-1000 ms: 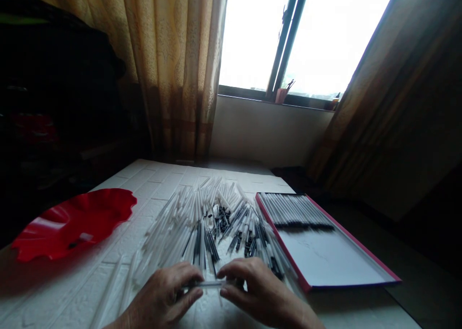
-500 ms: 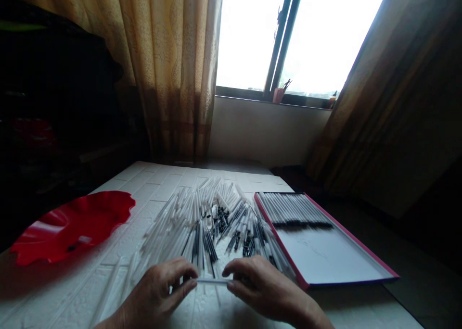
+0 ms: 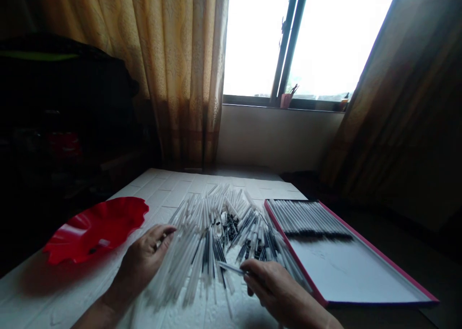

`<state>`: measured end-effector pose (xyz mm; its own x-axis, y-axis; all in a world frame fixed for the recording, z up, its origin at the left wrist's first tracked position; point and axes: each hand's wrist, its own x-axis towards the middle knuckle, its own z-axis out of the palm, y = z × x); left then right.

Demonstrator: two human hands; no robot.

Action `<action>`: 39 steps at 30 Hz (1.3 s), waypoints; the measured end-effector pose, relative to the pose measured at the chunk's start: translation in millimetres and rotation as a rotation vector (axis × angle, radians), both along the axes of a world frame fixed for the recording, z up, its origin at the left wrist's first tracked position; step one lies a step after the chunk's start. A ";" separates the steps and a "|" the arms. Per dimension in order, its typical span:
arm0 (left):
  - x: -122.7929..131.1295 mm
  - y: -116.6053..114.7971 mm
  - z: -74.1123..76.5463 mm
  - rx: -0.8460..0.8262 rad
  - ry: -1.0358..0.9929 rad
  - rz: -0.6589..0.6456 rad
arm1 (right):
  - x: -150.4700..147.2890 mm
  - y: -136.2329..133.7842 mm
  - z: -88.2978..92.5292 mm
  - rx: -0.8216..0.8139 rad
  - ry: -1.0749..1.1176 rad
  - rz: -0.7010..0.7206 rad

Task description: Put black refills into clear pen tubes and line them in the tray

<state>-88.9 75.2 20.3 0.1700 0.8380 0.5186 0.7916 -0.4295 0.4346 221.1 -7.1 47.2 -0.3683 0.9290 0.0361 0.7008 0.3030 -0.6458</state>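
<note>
My right hand [image 3: 272, 285] is closed on a thin, pale pen tube [image 3: 231, 268], which sticks out to the left from between thumb and fingers. At the left edge of the pile, my left hand [image 3: 146, 249] has its fingers loosely bent, with a gap between thumb and forefinger. Its fingertips are beside the clear plastic tubes [image 3: 176, 257], and I cannot tell if they touch. Dark thin refills [image 3: 218, 249] lie between the hands, with small black pieces [image 3: 229, 223] behind them.
A shallow box with a red rim [image 3: 361, 276] stands at right, a row of pale pens with dark ends [image 3: 314, 218] in its far part. A red wavy-edged bowl [image 3: 97, 228] sits at left on the white brick-patterned tabletop [image 3: 155, 184]. A pink cup [image 3: 286, 100] stands on the windowsill.
My left hand has let go of the tube that both hands held and moved left and away from me, to the loose tubes. My right hand keeps the tube, now tilted. The view has shifted slightly.
</note>
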 end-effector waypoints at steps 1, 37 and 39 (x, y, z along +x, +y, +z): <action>-7.2 6.9 -1.3 -0.006 0.018 0.047 | -0.6 0.6 -1.1 0.006 -0.007 0.002; 21.7 -14.2 -8.5 -0.033 -0.002 -0.288 | -10.0 6.9 -21.0 0.329 0.129 -0.081; 32.2 -23.1 -9.1 -0.038 -0.022 -0.388 | -12.0 6.2 -18.8 0.329 0.135 -0.080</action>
